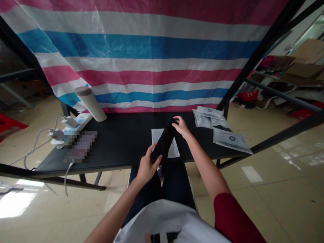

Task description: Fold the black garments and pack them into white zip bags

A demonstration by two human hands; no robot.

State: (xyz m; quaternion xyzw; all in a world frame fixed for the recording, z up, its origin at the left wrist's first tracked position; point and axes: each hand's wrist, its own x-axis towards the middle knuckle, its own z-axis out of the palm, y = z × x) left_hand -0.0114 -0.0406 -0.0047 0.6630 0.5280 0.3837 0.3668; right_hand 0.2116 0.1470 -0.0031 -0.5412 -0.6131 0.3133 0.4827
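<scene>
A long, soft black piece of fabric is stretched at a slant between my two hands; its exact kind does not show. My left hand has thumb and fingers closed around the near lower end. At the far upper end, my right hand pinches the fabric. Beneath it on the black table lies a flat white plastic packet, partly covered by the fabric. Several filled whitish packets are piled at the right end of the table, and another packet with a round dark logo lies in front of them.
On the left stand a pale bottle and a power strip with plugged-in chargers. A blurred-out phone trails a white cable over the table edge. A striped plastic sheet hangs behind; black frame posts rise at the sides.
</scene>
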